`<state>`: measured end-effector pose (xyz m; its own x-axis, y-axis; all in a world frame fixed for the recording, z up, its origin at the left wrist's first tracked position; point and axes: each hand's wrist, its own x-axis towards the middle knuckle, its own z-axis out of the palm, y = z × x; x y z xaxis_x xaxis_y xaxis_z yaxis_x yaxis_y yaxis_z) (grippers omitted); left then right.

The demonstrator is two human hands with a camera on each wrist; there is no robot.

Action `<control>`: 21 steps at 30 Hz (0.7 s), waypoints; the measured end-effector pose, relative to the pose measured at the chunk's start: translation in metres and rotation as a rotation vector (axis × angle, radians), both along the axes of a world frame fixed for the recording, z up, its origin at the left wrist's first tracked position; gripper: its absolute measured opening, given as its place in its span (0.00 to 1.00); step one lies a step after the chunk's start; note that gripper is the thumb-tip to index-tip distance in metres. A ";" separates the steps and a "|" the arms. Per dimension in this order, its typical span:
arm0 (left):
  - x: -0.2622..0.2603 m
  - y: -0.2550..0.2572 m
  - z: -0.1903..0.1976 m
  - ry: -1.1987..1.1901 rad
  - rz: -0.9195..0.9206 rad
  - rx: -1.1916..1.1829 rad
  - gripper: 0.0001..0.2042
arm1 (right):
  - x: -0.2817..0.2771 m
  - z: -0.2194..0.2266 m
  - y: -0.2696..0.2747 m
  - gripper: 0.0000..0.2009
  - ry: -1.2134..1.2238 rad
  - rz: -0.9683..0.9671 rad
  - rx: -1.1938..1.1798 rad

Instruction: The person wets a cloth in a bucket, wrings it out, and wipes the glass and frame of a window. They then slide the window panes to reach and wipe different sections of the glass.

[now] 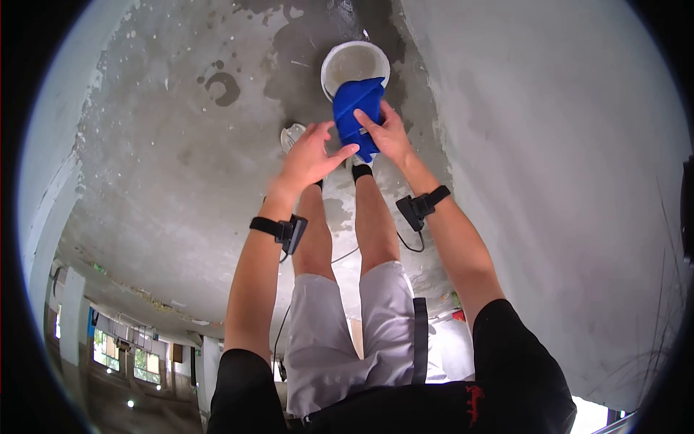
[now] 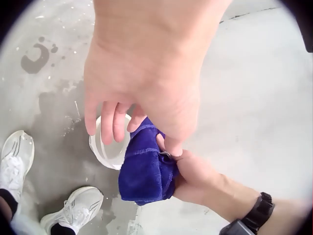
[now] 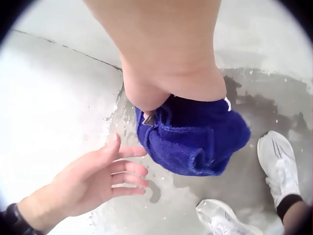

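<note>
A folded blue towel hangs in the air in front of the legs, its far end overlapping the bucket's near rim in the head view. My right hand grips it from the right side, thumb lying across the top. A small pale tag shows on the towel beside the right thumb in the right wrist view. My left hand is just left of the towel, its fingers spread and holding nothing. From the right wrist the left hand's fingers appear apart from the cloth. Most of the right hand's fingers are hidden behind the towel.
Beyond the towel a white bucket stands on the wet concrete floor. A pale wall rises along the right. White shoes stand on the floor below the hands. A thin black cable hangs from the right wrist's camera.
</note>
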<state>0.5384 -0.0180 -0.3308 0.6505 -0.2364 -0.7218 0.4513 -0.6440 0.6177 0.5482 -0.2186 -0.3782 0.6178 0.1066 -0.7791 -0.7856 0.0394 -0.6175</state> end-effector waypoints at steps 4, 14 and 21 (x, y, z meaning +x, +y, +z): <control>-0.009 -0.005 -0.004 0.073 0.078 -0.061 0.33 | 0.024 -0.041 -0.021 0.33 -0.133 0.237 -0.384; -0.048 0.017 -0.024 0.076 0.100 -0.091 0.26 | 0.071 -0.147 0.023 0.30 -0.172 0.672 -0.945; -0.050 0.057 -0.063 -0.005 0.184 -0.041 0.23 | 0.071 -0.200 0.026 0.31 -0.049 0.824 -0.991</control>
